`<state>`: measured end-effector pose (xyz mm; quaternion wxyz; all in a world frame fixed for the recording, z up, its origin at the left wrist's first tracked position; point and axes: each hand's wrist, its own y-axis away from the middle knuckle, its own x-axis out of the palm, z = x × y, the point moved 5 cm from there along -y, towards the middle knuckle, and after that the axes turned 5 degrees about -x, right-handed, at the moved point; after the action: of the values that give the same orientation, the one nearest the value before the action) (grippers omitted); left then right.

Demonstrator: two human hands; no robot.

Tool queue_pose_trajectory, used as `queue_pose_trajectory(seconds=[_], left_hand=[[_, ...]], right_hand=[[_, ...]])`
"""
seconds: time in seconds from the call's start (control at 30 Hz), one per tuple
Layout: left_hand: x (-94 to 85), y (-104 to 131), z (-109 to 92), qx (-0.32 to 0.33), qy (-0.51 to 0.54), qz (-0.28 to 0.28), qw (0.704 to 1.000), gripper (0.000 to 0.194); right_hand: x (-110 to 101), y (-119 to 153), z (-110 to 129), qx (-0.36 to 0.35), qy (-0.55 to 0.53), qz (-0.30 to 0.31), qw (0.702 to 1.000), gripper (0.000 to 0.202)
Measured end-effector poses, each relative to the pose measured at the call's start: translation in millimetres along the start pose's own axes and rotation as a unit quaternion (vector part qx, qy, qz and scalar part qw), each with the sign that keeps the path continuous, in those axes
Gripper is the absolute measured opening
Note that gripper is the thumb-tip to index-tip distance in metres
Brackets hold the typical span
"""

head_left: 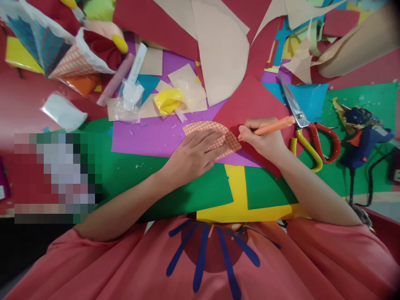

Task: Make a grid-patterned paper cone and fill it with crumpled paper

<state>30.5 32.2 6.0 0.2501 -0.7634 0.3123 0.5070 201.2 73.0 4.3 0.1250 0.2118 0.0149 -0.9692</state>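
A curved piece of paper with an orange grid [231, 141] lies on a purple sheet [137, 135], partly over red paper. My left hand [196, 154] rests flat on the gridded piece, fingers stretched out and slightly apart. My right hand [265, 139] is closed around an orange marker [276, 126], its lower end near the right edge of the gridded piece. The tip itself is hidden by my fingers. Just right of that hand lie scissors [301, 118] with red and yellow handles. A red sheet [250, 104] spreads beneath my right hand.
A blue glue gun [362, 141] with a black cord lies at the right on green sheets [378, 179]. Paper cones [78, 58] stand at the upper left. Bagged yellow clay [168, 101] and a white packet [64, 111] lie nearby. Beige offcuts [221, 50] cover the back.
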Motion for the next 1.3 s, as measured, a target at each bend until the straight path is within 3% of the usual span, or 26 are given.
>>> queue_pose_trajectory(seconds=[0.3, 0.77, 0.87, 0.93, 1.1, 1.2, 1.3], left_hand=[[0.2, 0, -1, 0.016, -0.024, -0.024, 0.999, 0.039], [-0.5, 0, -1, 0.018, -0.022, -0.038, 0.999, 0.037], [-1.8, 0, -1, 0.019, -0.022, -0.032, 0.999, 0.037], [-1.5, 0, -1, 0.018, -0.02, -0.026, 0.999, 0.038], [2.4, 1, -2, 0.008, -0.006, -0.037, 0.999, 0.039], [-3.2, -1, 0, 0.002, 0.032, -0.067, 0.997, 0.041], [-23.1, 0, 17, -0.015, 0.056, -0.142, 0.988, 0.041]], right_hand=[[2, 0, 4, -0.059, 0.029, 0.033, 0.997, 0.036], [3, 1, 4, -0.064, 0.051, 0.049, 0.995, 0.037], [2, 1, 3, -0.042, 0.011, 0.058, 0.997, 0.035], [0, 0, 2, -0.024, -0.055, 0.038, 0.997, 0.032], [-13, 1, -5, -0.007, -0.169, -0.093, 0.981, 0.04], [-19, 3, -8, -0.008, -0.213, -0.155, 0.965, 0.054], [-24, 4, -8, -0.036, -0.225, -0.206, 0.952, 0.053]])
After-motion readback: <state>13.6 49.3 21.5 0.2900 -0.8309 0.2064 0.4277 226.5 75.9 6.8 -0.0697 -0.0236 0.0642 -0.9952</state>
